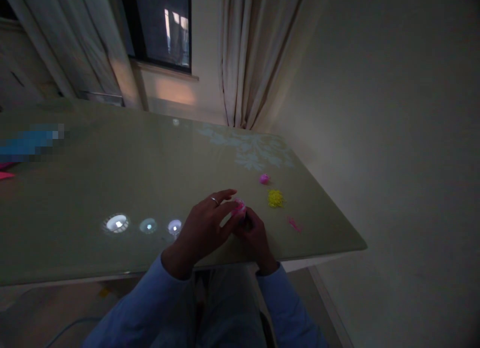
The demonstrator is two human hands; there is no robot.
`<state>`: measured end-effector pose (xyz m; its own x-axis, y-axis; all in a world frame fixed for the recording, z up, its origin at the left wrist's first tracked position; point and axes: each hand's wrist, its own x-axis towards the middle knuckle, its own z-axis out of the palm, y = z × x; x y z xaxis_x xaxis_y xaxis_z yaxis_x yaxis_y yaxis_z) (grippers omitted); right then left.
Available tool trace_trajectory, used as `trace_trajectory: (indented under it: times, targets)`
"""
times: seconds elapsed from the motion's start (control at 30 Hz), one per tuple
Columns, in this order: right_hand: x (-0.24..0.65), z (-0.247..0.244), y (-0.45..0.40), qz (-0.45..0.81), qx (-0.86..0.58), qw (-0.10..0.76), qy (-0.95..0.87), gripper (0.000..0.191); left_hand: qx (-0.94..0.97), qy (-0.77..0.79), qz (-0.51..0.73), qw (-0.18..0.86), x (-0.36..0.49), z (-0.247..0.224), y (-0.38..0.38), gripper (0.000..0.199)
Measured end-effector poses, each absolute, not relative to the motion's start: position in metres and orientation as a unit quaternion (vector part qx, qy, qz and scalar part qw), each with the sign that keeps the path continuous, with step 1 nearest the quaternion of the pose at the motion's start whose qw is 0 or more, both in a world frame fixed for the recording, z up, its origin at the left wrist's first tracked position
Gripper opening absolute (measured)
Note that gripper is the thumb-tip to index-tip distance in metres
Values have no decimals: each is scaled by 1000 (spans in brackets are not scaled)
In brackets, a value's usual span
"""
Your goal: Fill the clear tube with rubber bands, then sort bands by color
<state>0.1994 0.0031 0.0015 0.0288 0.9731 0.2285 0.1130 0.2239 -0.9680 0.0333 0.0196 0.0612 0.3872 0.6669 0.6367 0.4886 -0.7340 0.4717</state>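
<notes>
A small glossy pink thing (pixel 239 206) is between my two hands, close to the table's near edge. It has pale streaks at its top, and my fingers hide most of it. From the left, my left hand (pixel 206 222), with a ring on one finger, pinches it between thumb and fingers. My right hand (pixel 255 234) is curled around its lower right side, its fingertips partly hidden. Just right of the hands lies a loose clump of thin yellow pieces (pixel 275 198). Behind that is a small pink ball-like lump (pixel 264 179), and nearer me lie a few thin pink strips (pixel 293 224).
The glossy greenish table (pixel 142 168) reflects several lights. Its right edge runs close to a bare wall (pixel 393 153). A blurred blue object (pixel 30 143) and a pink piece (pixel 6 175) lie far left. Curtains (pixel 247 53) and a window (pixel 163 28) stand behind.
</notes>
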Motion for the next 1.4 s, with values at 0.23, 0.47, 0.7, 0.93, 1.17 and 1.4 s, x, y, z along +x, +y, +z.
trace_trajectory:
  times: [0.23, 0.47, 0.7, 0.93, 1.17, 1.4]
  targets:
    - [198, 4, 3, 417, -469, 547, -554, 34, 809, 359, 446, 137, 34, 58, 19, 25]
    - [200, -3, 4, 431, -459, 554, -544, 38, 798, 417, 414, 132, 44, 65, 18, 27]
    - [201, -2, 3, 399, -444, 564, -570, 33, 812, 476, 320, 111, 55, 83, 17, 22]
    - [204, -7, 3, 380, -453, 558, -582, 33, 832, 474, 282, 62, 59, 83, 17, 21]
    - [205, -8, 4, 383, -456, 562, -574, 36, 831, 432, 349, 32, 54, 91, 13, 21]
    - [204, -10, 1, 404, -449, 567, -560, 36, 775, 389, 467, 175, 49, 65, 14, 59]
